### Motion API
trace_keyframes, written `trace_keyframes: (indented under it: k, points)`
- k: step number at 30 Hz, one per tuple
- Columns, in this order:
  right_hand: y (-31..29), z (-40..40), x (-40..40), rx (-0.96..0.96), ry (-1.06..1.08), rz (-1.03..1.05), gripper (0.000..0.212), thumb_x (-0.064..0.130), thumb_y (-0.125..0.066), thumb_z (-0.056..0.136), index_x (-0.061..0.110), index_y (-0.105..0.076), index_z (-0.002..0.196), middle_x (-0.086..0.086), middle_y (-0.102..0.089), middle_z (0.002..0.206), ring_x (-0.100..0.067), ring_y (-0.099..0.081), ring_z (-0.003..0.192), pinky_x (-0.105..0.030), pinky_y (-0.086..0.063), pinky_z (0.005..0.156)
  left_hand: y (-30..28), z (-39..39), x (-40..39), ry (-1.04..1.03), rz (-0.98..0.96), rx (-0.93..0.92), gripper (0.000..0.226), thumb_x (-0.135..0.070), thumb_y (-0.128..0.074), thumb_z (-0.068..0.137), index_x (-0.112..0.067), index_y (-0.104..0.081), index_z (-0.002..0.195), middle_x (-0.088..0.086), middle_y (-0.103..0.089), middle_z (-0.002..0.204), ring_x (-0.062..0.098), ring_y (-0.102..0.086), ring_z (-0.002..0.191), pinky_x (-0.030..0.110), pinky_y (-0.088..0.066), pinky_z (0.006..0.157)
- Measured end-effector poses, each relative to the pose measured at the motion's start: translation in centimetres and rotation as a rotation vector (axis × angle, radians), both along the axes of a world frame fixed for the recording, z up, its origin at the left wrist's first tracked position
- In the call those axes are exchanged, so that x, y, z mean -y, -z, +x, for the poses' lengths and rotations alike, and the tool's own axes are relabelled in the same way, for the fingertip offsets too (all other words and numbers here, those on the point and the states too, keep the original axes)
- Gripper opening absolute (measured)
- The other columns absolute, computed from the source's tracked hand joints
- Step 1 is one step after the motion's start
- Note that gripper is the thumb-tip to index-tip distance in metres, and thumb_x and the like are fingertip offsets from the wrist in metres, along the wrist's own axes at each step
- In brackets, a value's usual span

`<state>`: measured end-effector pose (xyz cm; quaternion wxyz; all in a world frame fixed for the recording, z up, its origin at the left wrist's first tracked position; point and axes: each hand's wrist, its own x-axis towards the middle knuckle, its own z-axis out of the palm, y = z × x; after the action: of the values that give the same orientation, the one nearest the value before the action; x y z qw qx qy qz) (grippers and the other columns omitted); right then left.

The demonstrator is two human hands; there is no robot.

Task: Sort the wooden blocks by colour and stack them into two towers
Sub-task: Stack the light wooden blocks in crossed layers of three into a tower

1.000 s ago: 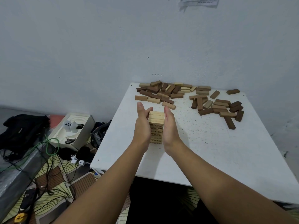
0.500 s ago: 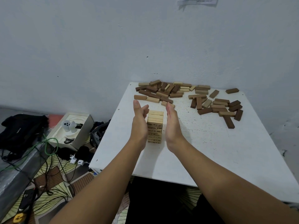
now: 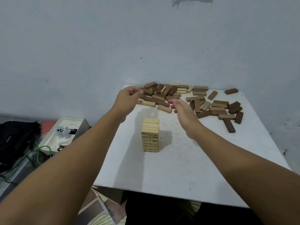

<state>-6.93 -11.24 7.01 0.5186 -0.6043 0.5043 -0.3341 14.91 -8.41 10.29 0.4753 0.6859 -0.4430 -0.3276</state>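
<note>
A tower of light wooden blocks (image 3: pixel 150 135) stands upright in the middle of the white table (image 3: pixel 178 172), with nothing touching it. Beyond it, a mixed heap of light and dark blocks (image 3: pixel 164 95) lies along the far edge by the wall. A looser scatter of mostly dark and mid-brown blocks (image 3: pixel 219 109) covers the far right. My left hand (image 3: pixel 128 98) hovers over the left end of the heap, fingers curled and apart, holding nothing. My right hand (image 3: pixel 183 111) is stretched out flat, fingers apart, between the heap and the scatter.
The wall rises right behind the table's far edge. Left of the table on the floor are a white box with small white figures (image 3: pixel 63 132), a black bag (image 3: pixel 17 137) and green cables (image 3: pixel 32 153). A patterned mat (image 3: pixel 100 213) lies under the front edge.
Both hands have left the sides of the light tower and moved forward, away from me, towards the loose blocks. The tower stays in place.
</note>
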Motion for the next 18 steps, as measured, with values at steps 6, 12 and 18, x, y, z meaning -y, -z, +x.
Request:
trace_keyframes:
  k: [6, 12, 18]
  points:
    - [3.2, 1.0, 6.0, -0.285, -0.063, -0.183, 0.028, 0.032, -0.049, 0.107, 0.035, -0.065, 0.13, 0.004, -0.053, 0.124, -0.017, -0.055, 0.111, -0.027, -0.047, 0.08, 3.6, 1.4, 6.0, 0.19, 0.072, 0.256, 0.017, -0.031, -0.068, 0.099, -0.025, -0.077, 0.112, -0.005, -0.069, 0.105, 0.011, -0.063, 0.097, 0.027, -0.047, 0.083]
    - [4.9, 2.6, 11.1, -0.661, -0.185, -0.451, 0.051, 0.036, -0.051, 0.102, 0.042, -0.042, 0.152, 0.001, -0.041, 0.138, -0.023, -0.034, 0.13, -0.041, -0.036, 0.108, 9.1, 1.7, 12.4, 0.271, 0.08, 0.633, 0.039, -0.046, -0.053, 0.103, -0.043, -0.061, 0.14, 0.0, -0.058, 0.133, 0.027, -0.046, 0.127, 0.046, -0.038, 0.111]
    - [6.5, 2.2, 14.4, -1.023, -0.201, -0.568, 0.063, 0.051, -0.038, 0.102, 0.039, -0.018, 0.161, -0.009, -0.029, 0.15, -0.031, -0.031, 0.132, -0.049, -0.027, 0.113, 9.8, -0.1, 16.1, 0.432, 0.012, 0.949, 0.051, -0.032, -0.043, 0.109, -0.036, -0.038, 0.159, 0.011, -0.049, 0.131, 0.036, -0.041, 0.117, 0.047, -0.035, 0.108]
